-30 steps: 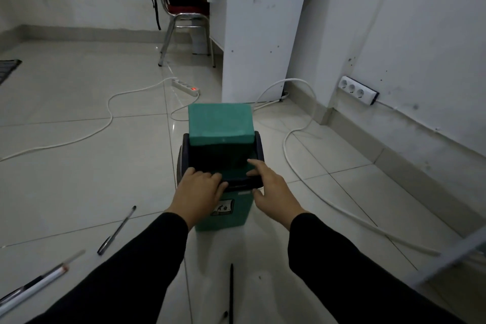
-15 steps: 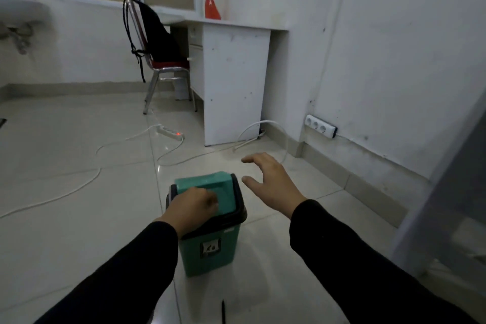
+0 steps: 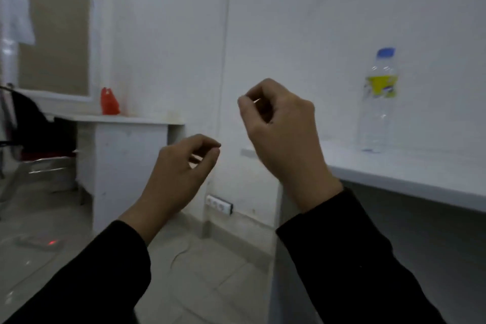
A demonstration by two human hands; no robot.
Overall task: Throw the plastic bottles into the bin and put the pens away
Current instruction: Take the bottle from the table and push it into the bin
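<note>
Nearest the camera, two arms in black sleeves rise from the bottom edge of the view. Both hands are raised in mid-air in front of the person, and neither one holds anything. The left hand (image 3: pixel 181 168) sits lower and slightly left of centre, its fingers loosely curled with the thumb close to the fingertips. The right hand (image 3: pixel 282 126) is higher and to the right, its fingers also bent inward around empty air. The hands are near each other but apart. They seem to be free and ready for whatever comes next, rather than busy with a grasp.

Below and beyond the hands lies a pale tiled floor (image 3: pixel 210 279). A white cable trails across it, and a small red light glows at the lower left. A wall socket (image 3: pixel 219 204) sits low on the white wall.

To the right, a white desk (image 3: pixel 410 173) runs along the wall. A clear plastic bottle (image 3: pixel 378 102) with a blue cap and yellow label stands upright on it, well to the right of the right hand. It probably still needs to go in the bin. No bin and no pens are in view.

Far left, a second white desk (image 3: pixel 123 137) carries a small red object (image 3: pixel 109 101). A dark chair (image 3: pixel 31 137) stands beside it, under a window.
</note>
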